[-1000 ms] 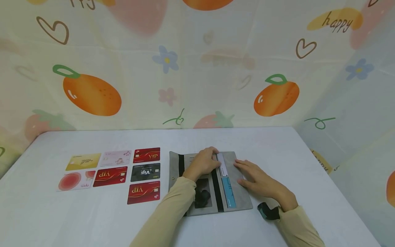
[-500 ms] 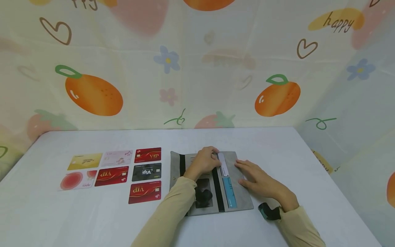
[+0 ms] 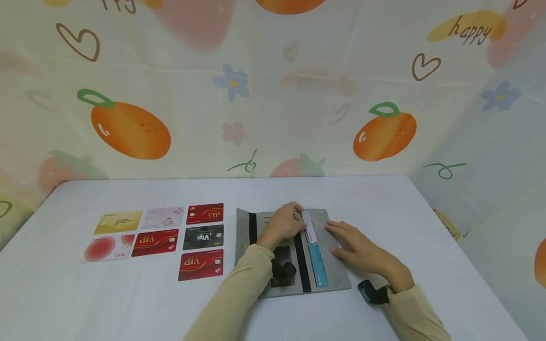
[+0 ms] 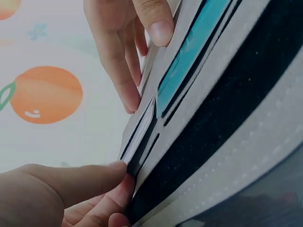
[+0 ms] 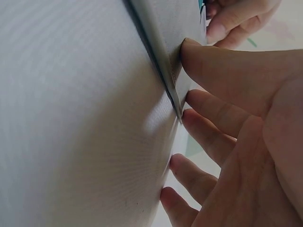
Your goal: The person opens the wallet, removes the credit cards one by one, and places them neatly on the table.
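Observation:
A grey card holder [image 3: 336, 272] lies opened flat on the table, with black strips and slots. My left hand [image 3: 280, 226] reaches over its far side, thumb and fingers pinching the end of a whitish card [image 3: 309, 226] that sits in a slot. The left wrist view shows the thumb on the edge of this card, with fingers bunched below it. Nearer me, a blue card [image 3: 317, 266] sits in the neighbouring slot. My right hand [image 3: 362, 248] rests on the holder's right edge, its fingers extended, as the right wrist view also shows.
Left of the holder several cards lie flat: a gold card [image 3: 118, 222], a pale pink card [image 3: 162, 217], a black card [image 3: 203, 237], red cards and one with a pink round print [image 3: 104, 248]. A patterned cloth [image 3: 298, 109] hangs behind the white table [image 3: 106, 303].
The whole head view has shifted slightly to the right. Both hands, the whitish card and the holder keep their places relative to one another.

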Available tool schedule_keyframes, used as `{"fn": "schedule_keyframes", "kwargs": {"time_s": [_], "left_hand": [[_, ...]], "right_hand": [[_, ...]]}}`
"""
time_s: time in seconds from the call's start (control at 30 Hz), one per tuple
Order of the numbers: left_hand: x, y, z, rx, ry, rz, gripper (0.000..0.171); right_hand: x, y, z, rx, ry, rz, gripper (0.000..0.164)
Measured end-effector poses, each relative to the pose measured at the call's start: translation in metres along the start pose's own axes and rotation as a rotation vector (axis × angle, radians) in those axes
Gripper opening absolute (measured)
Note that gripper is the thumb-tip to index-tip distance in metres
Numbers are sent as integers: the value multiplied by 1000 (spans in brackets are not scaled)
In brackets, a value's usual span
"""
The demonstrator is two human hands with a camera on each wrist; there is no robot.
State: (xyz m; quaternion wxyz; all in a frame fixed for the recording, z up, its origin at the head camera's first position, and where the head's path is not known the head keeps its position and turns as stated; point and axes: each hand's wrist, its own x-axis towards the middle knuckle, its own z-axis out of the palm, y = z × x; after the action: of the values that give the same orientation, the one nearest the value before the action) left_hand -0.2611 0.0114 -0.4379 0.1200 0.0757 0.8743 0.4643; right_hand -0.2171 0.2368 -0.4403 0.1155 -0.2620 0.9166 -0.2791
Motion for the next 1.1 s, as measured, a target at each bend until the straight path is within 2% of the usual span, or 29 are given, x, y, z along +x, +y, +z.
{"fn": "schedule_keyframes", "kwargs": {"time_s": [0.3, 0.53, 0.67, 0.87, 1.1], "left_hand": [[-2, 1, 2, -19, 7, -6, 41], [-5, 1, 9, -50, 30, -37, 49], [-5, 2, 12, -46, 42, -32, 51], [-6, 1, 10, -54, 35, -13, 51], [-4, -4, 5, -51, -2, 5, 51]], "right_hand": [[0, 0, -1, -4, -1, -15, 59], [-1, 1, -1, -4, -5, -9, 60], [-1, 0, -1, -1, -6, -5, 60], [-1, 0, 0, -1, 7, -10, 59], [0, 1, 0, -13, 5, -15, 59]]}}
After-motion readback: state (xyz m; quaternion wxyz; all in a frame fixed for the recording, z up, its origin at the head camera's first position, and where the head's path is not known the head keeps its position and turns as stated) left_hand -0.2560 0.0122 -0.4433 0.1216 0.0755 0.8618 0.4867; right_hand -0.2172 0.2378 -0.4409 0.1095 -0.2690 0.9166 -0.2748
